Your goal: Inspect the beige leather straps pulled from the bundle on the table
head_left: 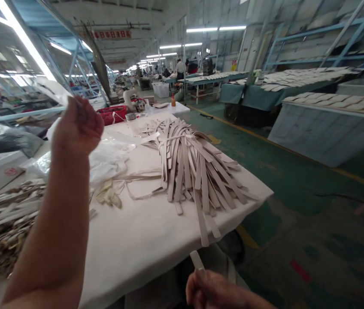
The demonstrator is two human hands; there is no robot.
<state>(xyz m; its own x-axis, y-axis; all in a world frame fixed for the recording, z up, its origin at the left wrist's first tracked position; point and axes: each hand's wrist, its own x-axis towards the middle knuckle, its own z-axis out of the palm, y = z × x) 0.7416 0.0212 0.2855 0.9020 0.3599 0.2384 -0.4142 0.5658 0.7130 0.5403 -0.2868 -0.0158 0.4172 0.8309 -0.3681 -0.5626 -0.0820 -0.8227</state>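
My left hand (pixel 80 124) is raised at the upper left, its fingers closed on a thin whitish piece (pixel 53 91) that is blurred. Low in the view, past the table's front edge, my right hand (pixel 210 289) grips a pale strip (pixel 196 260) whose end sticks up from the fingers. A big tied bundle of beige strips (pixel 185 163) lies fanned out on the cloth-covered table (pixel 137 240). Nearest to my right hand, a few strip ends hang toward the table edge.
Clear plastic bags (pixel 107 156) and a crumpled glove-like item (pixel 109 195) lie left of the bundle. A heap of scraps (pixel 4 219) is at the far left. Behind are a red basket (pixel 113 114) and an orange bottle (pixel 173 101). A grey bin (pixel 323 133) stands right.
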